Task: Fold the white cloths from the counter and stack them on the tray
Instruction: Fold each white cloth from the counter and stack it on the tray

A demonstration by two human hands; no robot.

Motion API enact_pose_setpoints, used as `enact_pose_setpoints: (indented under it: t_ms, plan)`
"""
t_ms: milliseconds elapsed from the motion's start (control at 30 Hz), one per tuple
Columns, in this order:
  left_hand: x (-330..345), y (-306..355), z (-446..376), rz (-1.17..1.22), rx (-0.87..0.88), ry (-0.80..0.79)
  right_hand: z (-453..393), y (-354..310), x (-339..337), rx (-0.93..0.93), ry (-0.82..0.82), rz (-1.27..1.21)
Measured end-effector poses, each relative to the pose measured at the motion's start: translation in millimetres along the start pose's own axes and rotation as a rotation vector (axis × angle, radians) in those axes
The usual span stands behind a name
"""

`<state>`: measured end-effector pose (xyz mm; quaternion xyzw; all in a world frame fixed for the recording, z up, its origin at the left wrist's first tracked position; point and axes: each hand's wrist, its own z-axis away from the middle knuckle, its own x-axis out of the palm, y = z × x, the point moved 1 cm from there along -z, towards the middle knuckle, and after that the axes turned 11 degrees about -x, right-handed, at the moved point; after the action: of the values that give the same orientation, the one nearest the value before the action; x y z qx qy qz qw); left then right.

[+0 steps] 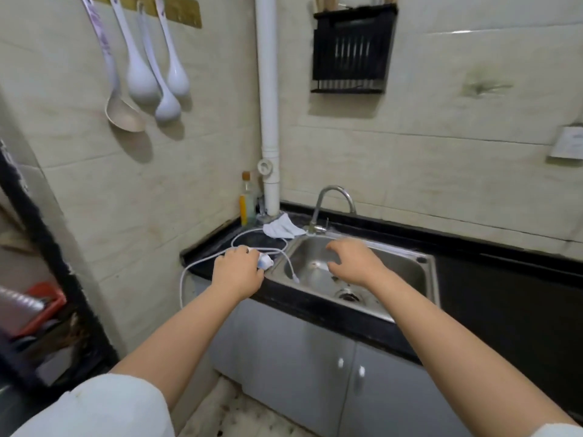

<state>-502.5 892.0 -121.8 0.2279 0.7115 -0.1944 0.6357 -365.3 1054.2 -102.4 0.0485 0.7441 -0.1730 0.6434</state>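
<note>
Folding hasn't begun: white cloth [281, 228] lies crumpled by the tap [331, 200], no tray in sight, left hand [237, 272] clutching a small white object [265, 262], right hand [353, 261] empty, fingers loose, over the sink [410, 263].

The person wears short white sleeves, one behind the left hand [238, 272] and one behind the right hand [355, 261]; both forearms are bare, with no watch or rings visible.

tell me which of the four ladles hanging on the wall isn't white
The leftmost ladle: its bowl is a dull beige, metal-looking scoop that hangs lowest, while the other three ladles have glossy white bowls.
</note>
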Motion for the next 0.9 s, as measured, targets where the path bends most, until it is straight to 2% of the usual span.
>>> enact_pose_setpoints:
  t_ms: [400, 567, 700, 900]
  plan:
    - [78.4, 6.5, -298.5, 0.018, 0.047, -0.086, -292.5, 105.0, 89.1, 0.047, -0.123, -0.047]
    - [136.0, 15.8, -361.9, 0.038, 0.046, -0.209, -369.1, 151.6, 153.6, 0.145, -0.217, -0.102]
    - [175.7, 25.4, -399.9, 0.056, 0.022, -0.315, -431.1, 184.8, 201.9, 0.225, -0.223, -0.159]
    - [232.1, 33.8, -439.5, 0.101, 0.000, -0.410, -485.4, 229.6, 265.3, 0.240, -0.270, -0.060]
